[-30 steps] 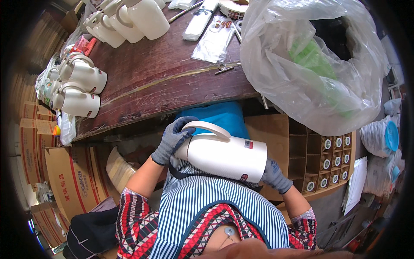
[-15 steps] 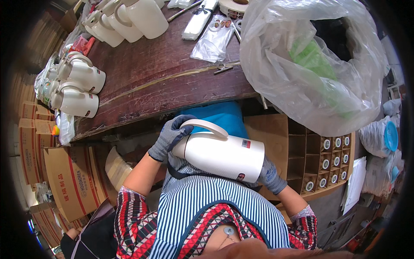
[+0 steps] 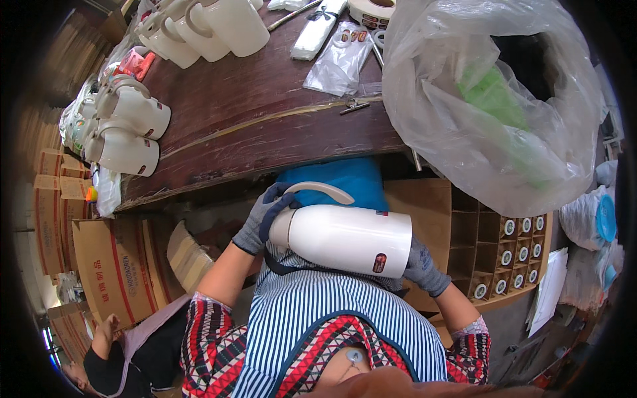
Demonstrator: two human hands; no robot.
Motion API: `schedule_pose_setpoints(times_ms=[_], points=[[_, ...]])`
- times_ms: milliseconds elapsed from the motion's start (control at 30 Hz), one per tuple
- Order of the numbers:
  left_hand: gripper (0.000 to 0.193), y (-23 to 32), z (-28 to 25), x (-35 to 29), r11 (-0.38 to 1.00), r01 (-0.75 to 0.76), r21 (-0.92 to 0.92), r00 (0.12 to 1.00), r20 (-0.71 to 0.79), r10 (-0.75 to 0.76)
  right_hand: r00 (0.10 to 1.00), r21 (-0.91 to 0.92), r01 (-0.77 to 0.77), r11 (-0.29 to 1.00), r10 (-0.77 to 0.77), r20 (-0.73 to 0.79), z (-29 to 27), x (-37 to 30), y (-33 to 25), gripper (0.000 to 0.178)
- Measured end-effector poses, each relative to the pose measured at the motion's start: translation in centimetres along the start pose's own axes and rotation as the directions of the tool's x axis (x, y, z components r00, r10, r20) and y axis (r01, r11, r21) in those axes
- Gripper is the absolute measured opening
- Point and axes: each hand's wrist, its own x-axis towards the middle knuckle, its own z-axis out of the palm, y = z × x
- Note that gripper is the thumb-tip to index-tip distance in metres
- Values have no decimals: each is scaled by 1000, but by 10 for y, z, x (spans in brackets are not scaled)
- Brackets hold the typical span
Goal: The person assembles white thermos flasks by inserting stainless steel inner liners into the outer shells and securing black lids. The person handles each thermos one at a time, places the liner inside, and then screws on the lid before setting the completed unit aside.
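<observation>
A white vacuum jug (image 3: 348, 237) with a curved beige handle lies sideways across my lap, its base pointing right. My left hand (image 3: 260, 219), in a grey and blue knit glove, is closed round the neck end by the handle's root. My right hand (image 3: 424, 266), gloved alike, holds the base end; some of its fingers are hidden behind the jug. A small dark oval label (image 3: 379, 263) faces up near the base. Another small label (image 3: 383, 213) shows at the jug's upper edge.
More white jugs (image 3: 136, 149) stand on the dark wooden table (image 3: 265, 126), with plastic sleeves (image 3: 342, 58) and a label roll (image 3: 371, 12). A large clear bag (image 3: 424, 113) overhangs its right side. A divided carton (image 3: 464, 249) stands right. A co-worker (image 3: 142, 348) is at lower left.
The jug has turned about its long axis, bringing the oval label up and the other label to the upper edge. Both hands keep their hold. The co-worker shows more at lower left.
</observation>
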Motion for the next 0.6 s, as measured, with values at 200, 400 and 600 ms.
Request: schedule_pose_setpoints(times_ms=[200, 400, 600], points=[[42, 1, -3, 2, 998, -22, 56, 1000, 24, 21, 999, -27, -41, 999, 41, 17, 7, -3, 8, 76], [39, 6, 0, 1, 904, -238, 354, 968, 8, 252, 925, 112, -361, 926, 340, 171, 17, -18, 9, 82], [36, -6, -23, -9, 927, -292, -237, 956, -39, 291, 989, 30, -135, 990, 136, -55, -63, 40, -70, 81]])
